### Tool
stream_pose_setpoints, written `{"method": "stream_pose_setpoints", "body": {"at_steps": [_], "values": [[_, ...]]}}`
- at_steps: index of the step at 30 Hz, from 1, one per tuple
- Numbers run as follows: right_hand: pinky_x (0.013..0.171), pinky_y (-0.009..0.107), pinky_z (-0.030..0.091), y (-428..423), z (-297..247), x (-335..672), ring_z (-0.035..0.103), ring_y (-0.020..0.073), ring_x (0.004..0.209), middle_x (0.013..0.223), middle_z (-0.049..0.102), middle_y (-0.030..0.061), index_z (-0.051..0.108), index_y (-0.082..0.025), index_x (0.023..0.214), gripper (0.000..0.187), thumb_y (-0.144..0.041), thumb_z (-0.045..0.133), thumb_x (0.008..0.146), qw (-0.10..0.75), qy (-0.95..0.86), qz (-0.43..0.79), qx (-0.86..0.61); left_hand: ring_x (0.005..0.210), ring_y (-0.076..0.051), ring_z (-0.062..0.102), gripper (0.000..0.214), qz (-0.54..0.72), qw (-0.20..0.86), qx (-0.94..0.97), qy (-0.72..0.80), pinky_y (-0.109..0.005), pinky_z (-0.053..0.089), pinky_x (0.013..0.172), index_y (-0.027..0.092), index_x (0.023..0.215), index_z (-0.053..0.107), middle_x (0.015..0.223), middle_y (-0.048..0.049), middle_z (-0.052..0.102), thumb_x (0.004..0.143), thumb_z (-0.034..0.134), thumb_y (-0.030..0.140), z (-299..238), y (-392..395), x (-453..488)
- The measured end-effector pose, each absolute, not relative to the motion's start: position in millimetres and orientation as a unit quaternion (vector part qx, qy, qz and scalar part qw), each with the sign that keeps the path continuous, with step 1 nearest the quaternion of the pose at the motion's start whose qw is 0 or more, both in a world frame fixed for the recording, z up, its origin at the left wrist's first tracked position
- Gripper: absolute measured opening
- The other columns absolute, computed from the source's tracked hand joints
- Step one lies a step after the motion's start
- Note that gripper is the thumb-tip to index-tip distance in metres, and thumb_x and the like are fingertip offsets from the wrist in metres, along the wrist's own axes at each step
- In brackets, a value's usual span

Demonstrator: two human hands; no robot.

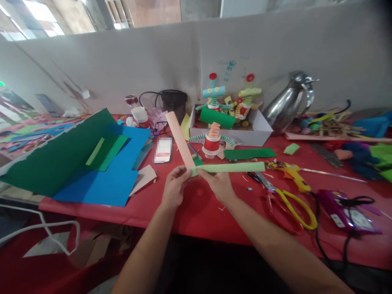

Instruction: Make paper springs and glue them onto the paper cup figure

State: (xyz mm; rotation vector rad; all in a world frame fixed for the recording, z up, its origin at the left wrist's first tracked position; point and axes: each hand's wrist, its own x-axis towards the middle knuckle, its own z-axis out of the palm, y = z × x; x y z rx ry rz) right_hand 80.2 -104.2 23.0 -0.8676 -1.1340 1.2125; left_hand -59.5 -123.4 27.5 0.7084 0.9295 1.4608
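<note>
Two paper strips cross at their ends between my hands, just above the red table. The orange strip (179,139) slants up and away to the left; the light green strip (235,167) stretches to the right. My left hand (176,185) pinches the overlapping ends from the left. My right hand (219,183) has thumb and fingers closed on the light green strip near the same corner. Whether the ends are stuck together I cannot tell. Behind them stands a red and white paper cup figure (211,143) with a folded orange paper stack on top and springy folded green arms.
Scissors (288,204), a yellow glue gun (294,173) and a purple power strip (346,212) with cords lie right. Blue and green card sheets (98,188) fill the left. A white box (232,136) with paper figures and a metal jug (288,100) stand behind.
</note>
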Motion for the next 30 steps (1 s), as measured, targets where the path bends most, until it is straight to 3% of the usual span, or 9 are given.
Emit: {"method": "stream_pose_setpoints", "body": {"at_steps": [5,11,17,22,30], "values": [[0.074,0.035,0.056,-106.6,27.0,81.9,0.069,0.0223,0.076,0.076,0.075,0.0025,0.074,-0.020,0.075,0.016,-0.035,0.076,0.071,0.563,-0.533,0.500,-0.384,0.070,-0.012,0.064,0.022,0.624,0.589,0.310,0.410,-0.025,0.052,0.071,0.016,0.076,0.071,0.076,-0.0004,0.070,0.061,0.085,0.026,23.2,-121.3,-66.6],[0.070,0.033,0.054,-110.4,28.1,75.6,0.066,0.0183,0.069,0.073,0.073,0.0011,0.074,-0.020,0.078,0.021,-0.035,0.080,0.065,0.548,-0.469,0.587,-0.366,0.062,-0.010,0.061,0.016,0.673,0.509,0.333,0.420,-0.021,0.048,0.065,0.016,0.067,0.074,0.065,-0.0005,0.070,0.058,0.084,0.023,19.8,-119.8,-65.1],[0.063,0.030,0.051,-106.6,21.7,73.4,0.061,0.0149,0.060,0.066,0.071,0.0012,0.075,-0.018,0.073,0.017,-0.034,0.080,0.067,0.554,-0.438,0.619,-0.345,0.062,-0.015,0.065,0.021,0.645,0.552,0.312,0.426,-0.028,0.052,0.067,0.015,0.071,0.076,0.068,-0.0034,0.073,0.057,0.086,0.026,22.1,-120.5,-62.0],[0.062,0.030,0.052,-104.4,22.6,75.9,0.063,0.0150,0.060,0.068,0.073,0.0024,0.076,-0.017,0.072,0.017,-0.029,0.082,0.061,0.547,-0.366,0.660,-0.364,0.071,-0.017,0.068,0.029,0.599,0.593,0.331,0.423,-0.029,0.054,0.072,0.014,0.082,0.078,0.079,-0.0076,0.076,0.058,0.087,0.029,23.8,-122.3,-65.8],[0.057,0.028,0.053,-102.5,26.8,79.0,0.063,0.0145,0.058,0.069,0.073,0.0043,0.075,-0.014,0.068,0.019,-0.026,0.083,0.055,0.522,-0.319,0.699,-0.370,0.069,-0.016,0.068,0.028,0.600,0.592,0.322,0.432,-0.028,0.054,0.071,0.016,0.075,0.079,0.074,-0.0061,0.075,0.052,0.089,0.027,19.9,-122.8,-68.5]]}}
